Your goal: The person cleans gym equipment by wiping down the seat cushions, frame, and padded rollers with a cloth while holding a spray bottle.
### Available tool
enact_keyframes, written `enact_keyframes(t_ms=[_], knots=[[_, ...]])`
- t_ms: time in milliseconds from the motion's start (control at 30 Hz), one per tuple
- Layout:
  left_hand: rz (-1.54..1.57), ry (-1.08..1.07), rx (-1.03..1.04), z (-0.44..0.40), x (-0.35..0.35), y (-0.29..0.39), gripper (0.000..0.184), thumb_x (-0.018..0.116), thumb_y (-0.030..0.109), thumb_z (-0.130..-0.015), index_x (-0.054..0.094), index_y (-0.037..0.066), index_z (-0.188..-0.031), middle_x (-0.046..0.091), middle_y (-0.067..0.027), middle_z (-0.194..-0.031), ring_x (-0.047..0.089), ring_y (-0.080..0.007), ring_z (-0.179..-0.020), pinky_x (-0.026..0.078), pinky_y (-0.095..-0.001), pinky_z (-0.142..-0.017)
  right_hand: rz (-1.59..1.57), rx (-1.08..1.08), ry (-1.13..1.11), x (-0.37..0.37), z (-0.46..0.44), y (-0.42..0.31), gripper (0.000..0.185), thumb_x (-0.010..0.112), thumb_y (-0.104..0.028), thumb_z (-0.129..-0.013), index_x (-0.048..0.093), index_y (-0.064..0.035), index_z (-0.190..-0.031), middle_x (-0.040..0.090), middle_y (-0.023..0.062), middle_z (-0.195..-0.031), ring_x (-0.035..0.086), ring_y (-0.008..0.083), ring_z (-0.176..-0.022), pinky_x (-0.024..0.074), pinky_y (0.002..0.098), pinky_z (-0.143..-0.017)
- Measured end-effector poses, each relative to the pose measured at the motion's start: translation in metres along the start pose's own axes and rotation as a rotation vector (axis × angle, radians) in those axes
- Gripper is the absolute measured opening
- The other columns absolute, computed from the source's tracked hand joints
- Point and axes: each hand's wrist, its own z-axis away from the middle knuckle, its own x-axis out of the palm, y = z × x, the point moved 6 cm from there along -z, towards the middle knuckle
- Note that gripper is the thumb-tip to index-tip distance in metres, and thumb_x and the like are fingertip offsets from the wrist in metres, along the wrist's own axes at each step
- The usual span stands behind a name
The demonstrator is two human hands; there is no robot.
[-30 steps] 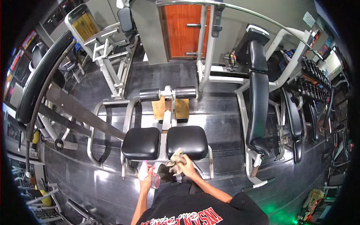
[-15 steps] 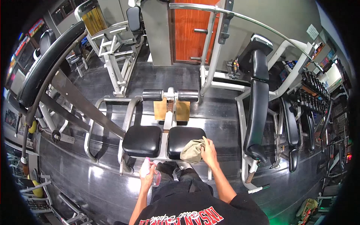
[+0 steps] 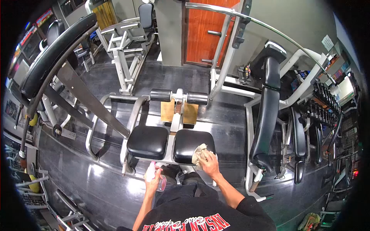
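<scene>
My left hand [image 3: 152, 180] is closed round a clear spray bottle [image 3: 162, 183] with a pinkish-white head, held low in front of my body. My right hand [image 3: 209, 164] grips a beige cloth [image 3: 199, 154], which lies against the front right part of the right black seat pad [image 3: 189, 143]. Part of the cloth is hidden under my fingers. Beside it, the left black seat pad [image 3: 147, 141] has nothing touching it.
Two black rollers [image 3: 197, 97] stand beyond the pads. A long padded machine arm [image 3: 58, 57] rises at the left. To the right are a black bench [image 3: 264, 123], a barbell [image 3: 269, 31] and a dumbbell rack [image 3: 323, 109].
The cloth, spread out half a second ago, is now bunched under my right hand on the right pad. My left hand keeps the bottle low. The whole view has shifted slightly.
</scene>
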Motion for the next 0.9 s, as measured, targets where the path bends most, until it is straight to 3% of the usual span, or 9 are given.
enact_keyframes(t_ms=[167, 233, 300, 367, 467, 667, 767, 867, 900], knots=[[-0.003, -0.008, -0.042, 0.0, -0.004, -0.007, 0.028, 0.059, 0.013, -0.09, 0.053, 0.0, -0.115, 0.061, -0.0074, -0.088, 0.055, -0.0079, -0.058, 0.046, -0.0236, -0.055, 0.014, -0.425, -0.029, 0.043, -0.014, -0.039, 0.034, 0.064, -0.021, -0.074, 0.067, -0.0215, -0.108, 0.054, 0.0046, -0.127, 0.049, 0.0241, -0.12, 0.0398, 0.0429, -0.1], [0.007, 0.007, -0.041, 0.0, -0.004, -0.003, 0.027, 0.059, 0.013, -0.09, 0.053, 0.0, -0.113, 0.061, -0.0071, -0.087, 0.055, -0.0079, -0.058, 0.046, -0.0237, -0.055, -0.102, -0.483, -0.087, 0.057, -0.034, -0.07, 0.038, 0.062, -0.021, -0.074, 0.064, -0.0193, -0.112, 0.055, 0.0054, -0.126, 0.049, 0.0247, -0.12, 0.0399, 0.0406, -0.1], [0.017, 0.026, -0.042, -0.001, -0.006, -0.002, 0.026, 0.059, 0.013, -0.09, 0.054, 0.0, -0.112, 0.061, -0.0067, -0.087, 0.055, -0.0079, -0.058, 0.046, -0.0238, -0.055, 0.002, -0.62, -0.219, 0.105, -0.037, -0.091, 0.035, 0.055, -0.024, -0.074, 0.064, -0.0153, -0.107, 0.047, 0.0044, -0.134, 0.041, 0.0229, -0.128, 0.0335, 0.041, -0.104], [-0.024, 0.019, -0.007, -0.003, -0.007, -0.002, 0.027, 0.059, 0.014, -0.09, 0.053, 0.0, -0.113, 0.061, -0.0064, -0.086, 0.054, -0.0082, -0.058, 0.046, -0.024, -0.055, 0.074, -0.59, -0.158, 0.133, -0.038, -0.104, 0.036, 0.054, -0.024, -0.075, 0.064, -0.0136, -0.108, 0.045, 0.0038, -0.136, 0.039, 0.0218, -0.13, 0.0329, 0.0413, -0.105], [0.059, 0.08, 0.029, -0.004, -0.006, 0.009, 0.03, 0.059, 0.014, -0.091, 0.053, -0.001, -0.116, 0.061, -0.0063, -0.086, 0.054, -0.0083, -0.058, 0.046, -0.0242, -0.056, 0.2, -0.711, -0.167, 0.112, -0.035, -0.102, 0.037, 0.052, -0.025, -0.075, 0.063, -0.013, -0.109, 0.044, 0.0032, -0.138, 0.038, 0.0213, -0.13, 0.0316, 0.0417, -0.105], [-0.025, 0.006, 0.002, -0.015, 0.003, 0.006, 0.033, 0.058, 0.013, -0.091, 0.051, -0.002, -0.12, 0.061, -0.0059, -0.086, 0.054, -0.0079, -0.059, 0.047, -0.0243, -0.057, 0.098, -0.816, -0.249, 0.069, -0.02, -0.077, 0.042, 0.053, -0.024, -0.078, 0.057, -0.0124, -0.118, 0.042, -0.0005, -0.141, 0.037, 0.0166, -0.132, 0.0298, 0.039, -0.109], [0.003, -0.013, 0.025, -0.02, 0.005, 0.014, 0.031, 0.057, 0.012, -0.091, 0.051, -0.002, -0.118, 0.061, -0.0054, -0.087, 0.054, -0.0079, -0.059, 0.046, -0.0238, -0.057, -0.07, -0.758, -0.276, 0.038, -0.009, -0.047, 0.041, 0.051, -0.023, -0.081, 0.056, -0.014, -0.121, 0.042, -0.0027, -0.141, 0.037, 0.015, -0.131, 0.0291, 0.0382, -0.11], [-0.027, -0.057, 0.048, -0.023, 0.013, 0.03, 0.025, 0.057, 0.012, -0.091, 0.053, -0.002, -0.112, 0.061, -0.0053, -0.086, 0.054, -0.0078, -0.06, 0.046, -0.0237, -0.056, 0.064, -0.801, -0.376, 0.006, 0.014, -0.005, 0.039, 0.052, -0.022, -0.082, 0.055, -0.0145, -0.121, 0.044, -0.0032, -0.139, 0.039, 0.014, -0.129, 0.0333, 0.0374, -0.109], [-0.008, -0.063, 0.04, -0.024, 0.015, 0.033, 0.022, 0.057, 0.012, -0.091, 0.053, -0.002, -0.108, 0.061, -0.0054, -0.085, 0.054, -0.0078, -0.06, 0.046, -0.0239, -0.056, 0.004, -0.709, -0.385, -0.003, 0.021, 0.009, 0.039, 0.055, -0.02, -0.08, 0.056, -0.0144, -0.119, 0.044, -0.0033, -0.139, 0.04, 0.0136, -0.129, 0.0339, 0.0372, -0.108]])
